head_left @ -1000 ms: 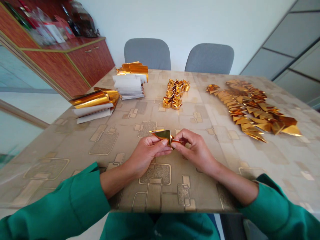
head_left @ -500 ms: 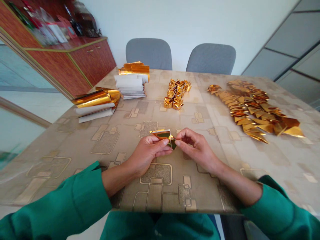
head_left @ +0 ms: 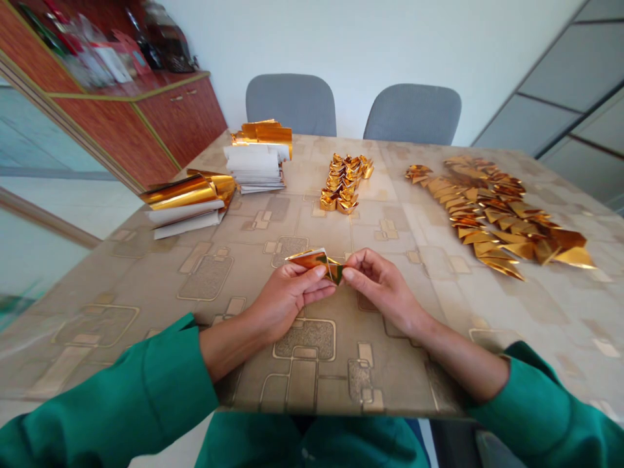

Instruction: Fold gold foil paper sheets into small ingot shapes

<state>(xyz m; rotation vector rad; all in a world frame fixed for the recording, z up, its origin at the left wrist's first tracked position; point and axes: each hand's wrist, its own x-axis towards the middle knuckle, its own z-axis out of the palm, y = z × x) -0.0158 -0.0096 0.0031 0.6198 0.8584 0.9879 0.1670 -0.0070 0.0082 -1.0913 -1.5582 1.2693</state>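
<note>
Between my hands, above the near middle of the table, is a partly folded piece of gold foil paper with a white inner side. My left hand grips its left part, thumb on top and fingers beneath. The thumb and forefinger of my right hand pinch its right corner. Straight ahead stand small folded gold foil pieces in short rows. A larger spread of folded gold pieces lies on the right.
At the left are a stack of white-backed foil sheets and a loosely curled foil bundle. A patterned cloth covers the table. Two grey chairs stand behind it, and a wooden cabinet is at the back left.
The foil piece has turned slightly in my fingers, its left end tilting and shifting a little left. Both hands keep their hold, and the piles have not moved.
</note>
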